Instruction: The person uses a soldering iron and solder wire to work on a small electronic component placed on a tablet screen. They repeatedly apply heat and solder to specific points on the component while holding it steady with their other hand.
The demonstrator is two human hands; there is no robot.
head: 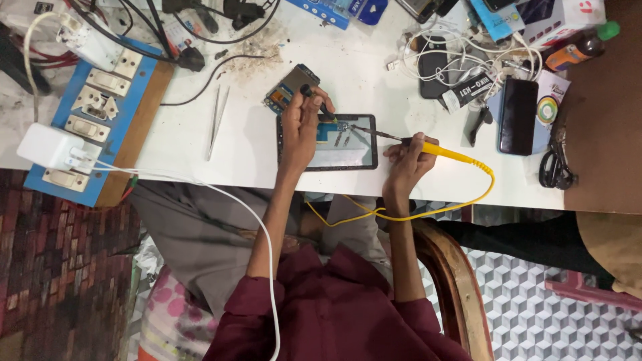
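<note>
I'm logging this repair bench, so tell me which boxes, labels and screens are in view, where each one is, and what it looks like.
Opened phone: on the table between left hand and right hand, dark frame, pale inside.
Black phone: right of the table, dark blank screen.
White box: top right corner, red mark.
Blue box: top edge, flat.
Black label: among the white cables, white print.

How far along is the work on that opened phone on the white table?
Done: the phone lies opened, its insides showing, and a removed part sits behind it. In hand: the right hand touches a yellow soldering iron tip to the board, while the left hand holds a dark tool there. Left: the phone is not closed up; the tweezers lie unused.
</note>
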